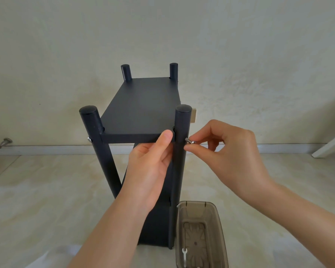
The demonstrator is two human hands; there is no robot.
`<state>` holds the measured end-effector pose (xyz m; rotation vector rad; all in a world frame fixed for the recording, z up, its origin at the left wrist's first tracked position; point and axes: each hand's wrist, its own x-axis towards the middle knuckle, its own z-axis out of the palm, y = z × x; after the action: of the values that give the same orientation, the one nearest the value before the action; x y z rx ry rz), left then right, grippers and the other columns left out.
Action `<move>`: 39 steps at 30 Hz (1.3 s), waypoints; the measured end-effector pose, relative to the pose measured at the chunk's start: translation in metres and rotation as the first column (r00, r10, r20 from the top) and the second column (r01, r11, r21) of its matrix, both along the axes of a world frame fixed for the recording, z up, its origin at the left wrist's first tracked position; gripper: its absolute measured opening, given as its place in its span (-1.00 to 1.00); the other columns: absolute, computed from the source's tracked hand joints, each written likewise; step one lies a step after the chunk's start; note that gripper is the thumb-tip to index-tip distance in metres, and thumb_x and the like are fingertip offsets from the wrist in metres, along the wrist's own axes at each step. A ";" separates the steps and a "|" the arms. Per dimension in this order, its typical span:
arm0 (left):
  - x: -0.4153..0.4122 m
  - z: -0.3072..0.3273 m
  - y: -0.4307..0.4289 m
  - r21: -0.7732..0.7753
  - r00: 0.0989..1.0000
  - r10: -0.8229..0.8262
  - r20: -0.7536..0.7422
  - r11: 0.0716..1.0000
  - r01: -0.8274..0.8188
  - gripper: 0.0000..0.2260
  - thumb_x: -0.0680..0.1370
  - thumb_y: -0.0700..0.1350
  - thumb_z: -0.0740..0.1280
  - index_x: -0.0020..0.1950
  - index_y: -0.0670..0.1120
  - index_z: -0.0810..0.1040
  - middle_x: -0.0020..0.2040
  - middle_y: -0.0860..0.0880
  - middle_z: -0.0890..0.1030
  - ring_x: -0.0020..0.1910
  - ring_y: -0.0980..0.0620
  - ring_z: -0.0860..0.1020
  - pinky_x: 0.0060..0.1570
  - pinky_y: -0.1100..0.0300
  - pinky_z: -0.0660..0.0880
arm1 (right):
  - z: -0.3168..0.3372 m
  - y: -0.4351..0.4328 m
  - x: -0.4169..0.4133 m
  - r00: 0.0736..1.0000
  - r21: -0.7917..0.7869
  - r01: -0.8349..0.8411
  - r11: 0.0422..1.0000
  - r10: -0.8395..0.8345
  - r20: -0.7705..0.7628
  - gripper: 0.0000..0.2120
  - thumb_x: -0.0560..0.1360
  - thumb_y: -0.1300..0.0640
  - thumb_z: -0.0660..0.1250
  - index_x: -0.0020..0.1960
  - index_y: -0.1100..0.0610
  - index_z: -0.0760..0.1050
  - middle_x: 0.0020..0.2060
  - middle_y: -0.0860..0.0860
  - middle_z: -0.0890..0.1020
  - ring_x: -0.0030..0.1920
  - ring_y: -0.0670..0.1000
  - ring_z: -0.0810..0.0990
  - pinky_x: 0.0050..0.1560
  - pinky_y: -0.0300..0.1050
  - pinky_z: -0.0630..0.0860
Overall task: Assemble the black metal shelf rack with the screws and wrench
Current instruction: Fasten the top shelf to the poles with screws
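The black metal shelf rack (pixel 141 105) stands upright on the floor, with four round posts rising past its top shelf. My left hand (pixel 153 163) holds the front edge of the top shelf by the near right post (pixel 180 151), thumb pressed on the edge. My right hand (pixel 226 147) pinches a silver screw (pixel 189 141) whose tip sits in the side of that post. Another silver screw (pixel 89 139) is seated in the near left post. A small silver wrench (pixel 184 256) lies inside the tinted plastic box.
A brown translucent plastic box (pixel 199 235) stands on the pale floor just right of the rack's base. A metal door stopper (pixel 4 143) sticks out at the baseboard on the left. A white board edge (pixel 331 146) leans at the far right.
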<state>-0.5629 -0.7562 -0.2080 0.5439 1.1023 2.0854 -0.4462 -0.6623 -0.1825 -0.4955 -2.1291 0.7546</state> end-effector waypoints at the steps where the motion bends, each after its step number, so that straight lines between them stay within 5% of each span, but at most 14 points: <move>1: -0.001 0.000 -0.001 -0.006 1.000 -0.004 -0.001 1.000 0.004 -0.86 0.44 -0.05 0.41 -0.20 -0.03 0.76 0.05 -0.15 0.72 0.11 -0.05 0.68 0.06 0.21 0.60 | -0.001 -0.002 0.000 1.000 0.082 0.023 0.996 -0.024 0.010 -0.77 0.40 0.12 0.55 -0.23 -0.10 0.52 -0.45 -0.30 0.50 -0.26 -0.17 0.51 -0.13 -0.46 0.42; 5: -0.001 0.000 -0.002 -0.043 1.000 0.002 -0.023 0.999 -0.003 -0.86 0.42 -0.03 0.40 -0.24 -0.02 0.75 0.01 -0.13 0.73 0.07 -0.02 0.69 -0.06 0.29 0.60 | -0.002 -0.004 -0.001 0.998 0.168 0.054 0.984 -0.058 0.016 -0.85 0.40 0.13 0.54 -0.17 -0.05 0.59 -0.40 -0.36 0.44 -0.20 -0.22 0.51 -0.10 -0.52 0.39; 11: -0.001 0.000 -0.002 0.000 1.000 -0.009 -0.010 1.000 0.009 -0.86 0.47 -0.06 0.40 -0.18 -0.01 0.76 0.04 -0.11 0.72 0.10 -0.02 0.68 -0.05 0.29 0.59 | 0.003 0.002 -0.004 1.000 -0.154 -0.012 0.988 0.011 -0.007 -0.81 0.35 0.04 0.57 -0.28 -0.13 0.56 -0.29 -0.24 0.65 -0.33 -0.19 0.54 -0.29 -0.44 0.41; 20: -0.001 -0.003 0.000 0.042 1.000 -0.014 0.005 0.999 0.013 -0.88 0.44 -0.06 0.42 -0.20 -0.02 0.75 -0.04 -0.06 0.73 0.13 -0.02 0.67 0.01 0.26 0.59 | 0.000 0.007 -0.009 0.998 -0.322 -0.062 0.945 0.063 -0.007 -0.82 0.35 0.03 0.56 -0.27 0.02 0.57 -0.37 -0.06 0.66 -0.34 -0.15 0.62 -0.34 -0.47 0.39; 25: 0.000 -0.003 0.000 0.032 1.000 0.001 0.013 0.999 -0.002 -0.87 0.44 -0.05 0.42 -0.20 -0.03 0.75 -0.01 -0.10 0.72 0.12 -0.05 0.67 0.05 0.22 0.60 | 0.003 0.010 -0.006 0.991 -0.401 -0.122 0.908 0.136 0.007 -0.88 0.37 0.10 0.54 -0.25 0.01 0.61 -0.34 -0.09 0.69 -0.28 -0.19 0.64 -0.24 -0.42 0.44; 30: 0.001 -0.003 0.001 0.022 1.000 0.003 0.007 1.000 -0.004 -0.85 0.44 -0.04 0.41 -0.14 -0.09 0.73 0.09 -0.19 0.70 0.13 -0.10 0.67 0.14 0.14 0.60 | 0.008 0.014 0.002 0.970 -0.455 -0.212 0.865 0.242 0.010 -0.96 0.46 0.14 0.46 -0.17 0.07 0.65 -0.27 -0.05 0.73 -0.10 -0.10 0.70 0.08 -0.05 0.51; 39: 0.000 -0.004 0.001 0.009 1.000 0.004 -0.001 1.000 -0.004 -0.84 0.45 -0.02 0.39 -0.13 -0.09 0.71 0.08 -0.19 0.70 0.11 -0.10 0.68 0.03 0.20 0.61 | 0.005 0.021 -0.001 0.967 -0.474 -0.227 0.851 0.255 -0.006 -0.94 0.45 0.15 0.45 -0.20 0.04 0.66 -0.30 -0.03 0.72 -0.24 -0.17 0.67 -0.24 -0.43 0.46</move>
<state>-0.5633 -0.7549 -0.2120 0.5473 1.0954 2.0946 -0.4474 -0.6410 -0.1776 -0.5078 -2.0769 1.4402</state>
